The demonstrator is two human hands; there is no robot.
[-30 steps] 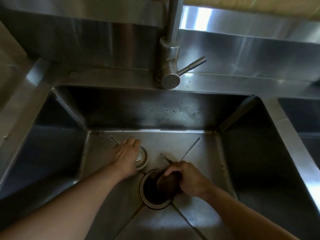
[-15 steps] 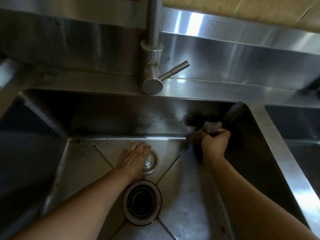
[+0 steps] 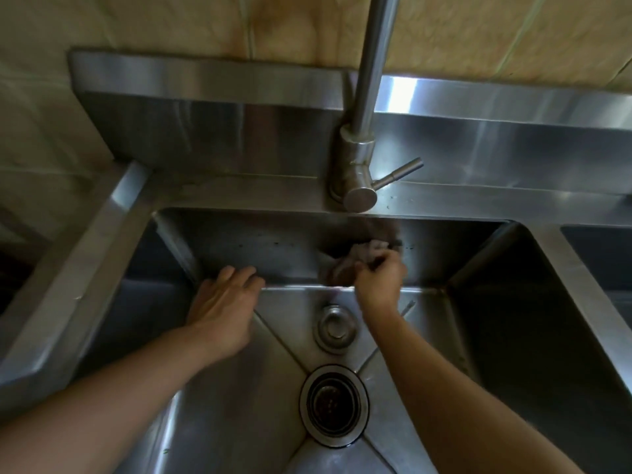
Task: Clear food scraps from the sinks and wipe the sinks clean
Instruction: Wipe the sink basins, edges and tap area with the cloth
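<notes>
The right hand [image 3: 379, 275] squeezes a rag [image 3: 355, 260] against the back wall of the sink [image 3: 239, 244], where dark spots are left. The left hand [image 3: 222, 309] lies flat and holds nothing. The drain [image 3: 333, 405] looks clear of scraps, so I think wiping is only partly done.

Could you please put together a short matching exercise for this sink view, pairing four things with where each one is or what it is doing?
Things:
1. cloth
2. left hand
3. drain stopper
4. drain opening

Places or states:
A. lying loose on the basin floor, just behind the drain
B. bunched in the right hand against the back wall
C. flat on the basin floor, fingers at the back edge
D. uncovered, nearest the camera

Pairs: 1-B, 2-C, 3-A, 4-D
</notes>
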